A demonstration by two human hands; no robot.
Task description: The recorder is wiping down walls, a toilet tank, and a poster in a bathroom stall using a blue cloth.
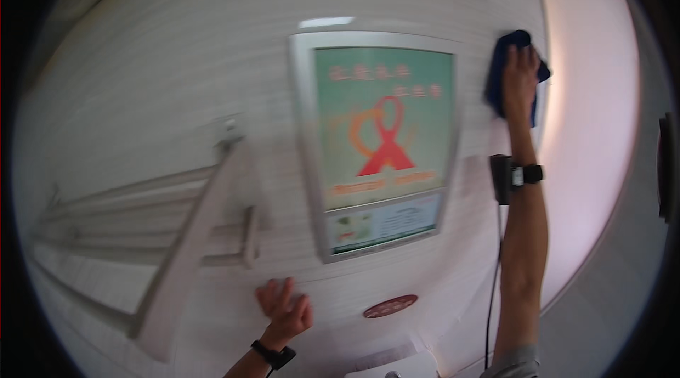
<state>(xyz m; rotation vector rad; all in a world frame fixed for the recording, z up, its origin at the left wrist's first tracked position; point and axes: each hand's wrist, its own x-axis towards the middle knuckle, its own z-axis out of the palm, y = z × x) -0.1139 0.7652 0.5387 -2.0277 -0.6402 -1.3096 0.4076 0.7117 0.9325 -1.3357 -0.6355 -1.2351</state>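
Observation:
My right hand (520, 78) is raised at the upper right, spread over a dark blue cloth (498, 80) and pressing it against the pale wall (473, 27) beside a lit pinkish panel (589, 112). Lower down, at the bottom centre-left, my left hand (284, 306) holds nothing; its fingers are partly bent and apart, close to the wall. Each wrist wears a black strap with a device, and a cable hangs from the right one. Between the hands, a silver-framed poster (388, 128) with a red ribbon picture and writing is mounted on the wall.
A folding metal rack with bars (180, 240) juts from the wall at the left. Below the poster is a red oval plaque (390, 306) bearing writing. A white fixture (396, 367) shows at the bottom edge. A dark object (664, 168) stands at the far right. The view is blurred.

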